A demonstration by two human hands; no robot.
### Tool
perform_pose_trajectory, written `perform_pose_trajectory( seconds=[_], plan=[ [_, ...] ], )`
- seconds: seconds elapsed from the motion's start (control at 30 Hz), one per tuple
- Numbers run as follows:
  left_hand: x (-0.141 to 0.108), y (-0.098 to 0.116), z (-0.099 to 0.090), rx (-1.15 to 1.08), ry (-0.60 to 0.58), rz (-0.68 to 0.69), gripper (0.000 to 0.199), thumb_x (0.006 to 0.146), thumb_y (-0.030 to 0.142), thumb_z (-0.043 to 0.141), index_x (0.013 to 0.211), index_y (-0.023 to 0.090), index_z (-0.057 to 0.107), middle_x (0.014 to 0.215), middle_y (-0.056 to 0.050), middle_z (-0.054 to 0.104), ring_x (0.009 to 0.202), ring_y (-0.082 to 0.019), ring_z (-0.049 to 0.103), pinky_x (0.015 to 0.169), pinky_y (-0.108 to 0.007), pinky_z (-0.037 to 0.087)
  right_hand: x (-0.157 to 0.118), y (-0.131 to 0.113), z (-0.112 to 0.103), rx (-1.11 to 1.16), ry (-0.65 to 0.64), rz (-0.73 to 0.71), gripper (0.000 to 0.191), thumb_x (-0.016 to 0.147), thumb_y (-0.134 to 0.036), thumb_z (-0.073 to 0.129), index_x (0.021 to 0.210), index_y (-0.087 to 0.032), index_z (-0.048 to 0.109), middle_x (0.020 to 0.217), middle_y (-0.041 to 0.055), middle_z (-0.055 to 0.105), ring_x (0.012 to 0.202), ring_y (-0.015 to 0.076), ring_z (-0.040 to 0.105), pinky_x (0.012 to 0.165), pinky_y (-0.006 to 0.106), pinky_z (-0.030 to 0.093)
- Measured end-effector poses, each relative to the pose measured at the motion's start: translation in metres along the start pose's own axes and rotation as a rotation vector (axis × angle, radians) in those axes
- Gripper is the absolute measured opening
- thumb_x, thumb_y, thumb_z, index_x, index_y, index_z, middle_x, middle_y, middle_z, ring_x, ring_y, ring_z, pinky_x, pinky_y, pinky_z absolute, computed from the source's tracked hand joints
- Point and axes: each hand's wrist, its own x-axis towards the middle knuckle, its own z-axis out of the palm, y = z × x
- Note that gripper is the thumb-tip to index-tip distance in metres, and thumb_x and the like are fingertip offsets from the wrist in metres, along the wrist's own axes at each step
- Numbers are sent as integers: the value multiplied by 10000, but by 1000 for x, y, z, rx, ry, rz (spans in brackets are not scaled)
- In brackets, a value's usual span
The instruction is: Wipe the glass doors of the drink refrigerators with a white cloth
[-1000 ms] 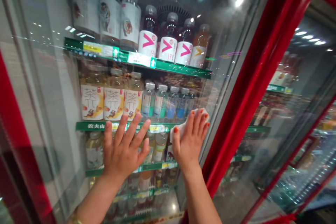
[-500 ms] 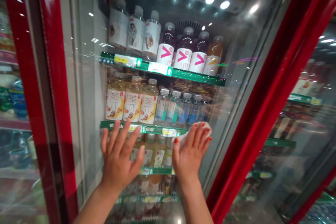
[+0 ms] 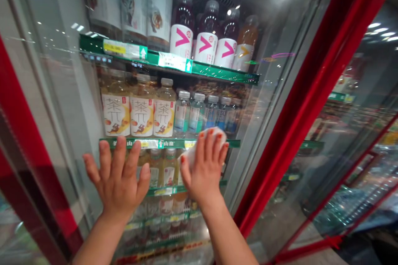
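The left hand [image 3: 122, 188] is held open with its fingers spread, palm toward the glass door [image 3: 267, 45]; nothing is seen to be held in it, and whether the glass is touched cannot be told. The right hand [image 3: 205, 176] is laid nearly flat, fingers extended and thumb set apart, with a white cloth [image 3: 190, 153] spread under it, between hand and glass. Since half a second ago, the right hand and the cloth have been carried leftward, away from the red frame [image 3: 307, 103], and the left hand has been shifted left too; a different patch of glass is thus covered. Most of the cloth is hidden, but its long axis can be judged to slant from beside the thumb, at lower left, to just past the fingertips, at upper right. Behind the glass, beyond the right hand, a green shelf strip [image 3: 231, 143] and blue-labelled bottles [image 3: 212, 112] are seen; tea bottles [image 3: 142, 116] are lined up above the left hand's fingertips.
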Motion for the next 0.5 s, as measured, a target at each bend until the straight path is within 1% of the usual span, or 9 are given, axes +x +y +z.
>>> perform_pose_trajectory(
  seconds=[0.07,0.1,0.17,0.23,0.3,0.33,0.4,0.43,0.5],
  plan=[
    [0,-1,-1,-10,-14,3,835,1022,286,627,1767,331,252,1853,23,172,1748,-271,66,1440,-565,-29,-31,-16,4,9,-37,-157,902,1042,-489,564,1791,-206,149,1853,98,254,1748,345,70,1407,603,168],
    [0,-1,-2,-14,-21,9,848,1017,284,637,1768,331,246,1855,31,162,1749,-254,53,1443,-537,-41,-47,-14,4,-2,-41,-180,901,1043,-478,566,1791,-205,145,1862,85,228,1751,326,55,1414,574,156],
    [1,0,-3,-18,-25,20,867,1010,277,652,1771,325,240,1857,42,143,1750,-227,31,1444,-489,-62,-69,10,2,-49,-39,-103,902,1065,-441,515,1790,-160,59,1884,111,86,1752,315,-27,1411,600,136],
    [3,1,-3,-20,-19,24,868,1011,276,652,1772,319,236,1859,45,133,1750,-219,22,1444,-476,-71,-62,42,-3,-79,-27,59,887,1093,-418,433,1777,-126,-51,1878,155,-59,1744,328,-110,1381,698,138],
    [3,3,-3,-17,-8,23,853,1022,281,636,1772,318,233,1858,47,131,1751,-217,20,1443,-482,-68,-33,59,-5,-68,6,187,873,1107,-427,378,1769,-136,-111,1868,176,-114,1738,363,-132,1340,789,149],
    [3,4,-2,-15,-1,21,840,1029,284,622,1772,321,231,1857,49,133,1751,-218,24,1443,-490,-62,-16,56,-5,-57,20,211,875,1106,-431,376,1769,-146,-119,1869,181,-106,1737,389,-117,1325,815,151],
    [3,5,-2,-12,3,17,810,1043,287,592,1769,327,236,1854,54,146,1750,-224,45,1443,-511,-40,7,30,-4,-34,9,156,897,1092,-437,423,1779,-166,-87,1877,177,-18,1737,423,-57,1325,816,150],
    [3,6,-2,-12,1,15,798,1047,286,581,1768,327,241,1852,54,155,1749,-228,59,1443,-519,-29,9,12,-2,-17,-18,74,904,1080,-438,464,1789,-179,-34,1878,163,62,1740,420,-20,1342,788,147],
    [2,6,-4,-5,-4,12,801,1040,278,590,1765,320,251,1849,42,169,1748,-236,81,1444,-529,-8,-10,-18,-1,29,-84,-152,871,1051,-420,546,1793,-227,132,1851,103,253,1746,365,61,1392,682,125]
  ],
)
